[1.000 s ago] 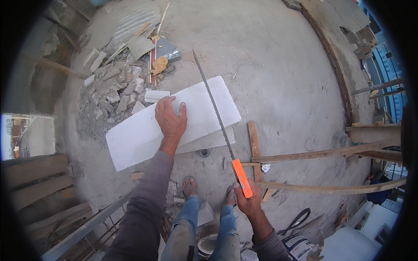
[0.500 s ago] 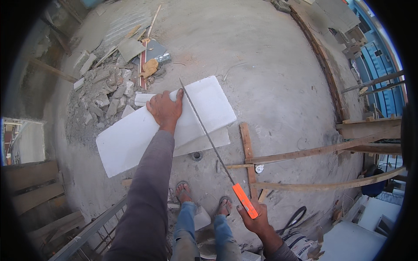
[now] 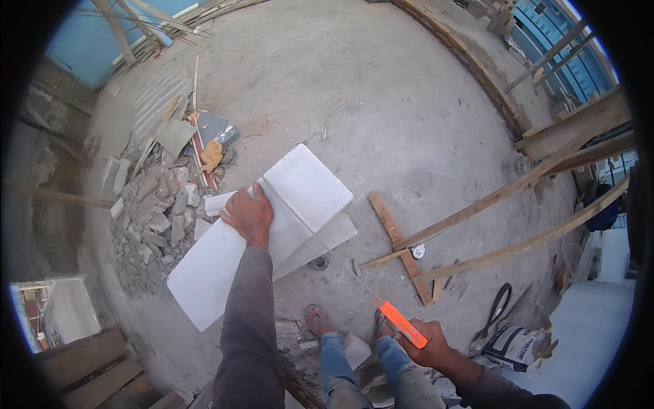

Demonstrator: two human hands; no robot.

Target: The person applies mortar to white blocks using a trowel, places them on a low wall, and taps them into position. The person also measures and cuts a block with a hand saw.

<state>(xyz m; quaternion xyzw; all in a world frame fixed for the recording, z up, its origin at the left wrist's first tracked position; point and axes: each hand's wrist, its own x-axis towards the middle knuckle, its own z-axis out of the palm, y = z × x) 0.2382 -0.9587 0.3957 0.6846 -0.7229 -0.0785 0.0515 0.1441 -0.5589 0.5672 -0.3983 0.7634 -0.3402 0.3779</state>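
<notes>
A long white block (image 3: 308, 185) lies slantwise, propped over another white piece (image 3: 338, 236) that shows beneath its near side. My left hand (image 3: 248, 214) grips the block's far edge, the thumb close to a thin line across its top. My right hand (image 3: 430, 346) is closed around the orange handle of a hand saw (image 3: 403, 324). The saw's thin blade, seen edge-on and blurred, runs from the handle up to that line on the block. How deep the blade sits in the block I cannot tell.
Broken rubble (image 3: 160, 221) lies beyond the block on the left. Wooden strips (image 3: 398, 245) and a small round white item (image 3: 418, 251) are to the right. A printed bag (image 3: 514, 346) and a black strap (image 3: 499, 307) lie lower right. My feet (image 3: 317, 320) are just below.
The view has shifted, so the block sits lower in the picture. The saw handle is lower and farther right, with less blade showing past the block's far edge. My left hand keeps its grip.
</notes>
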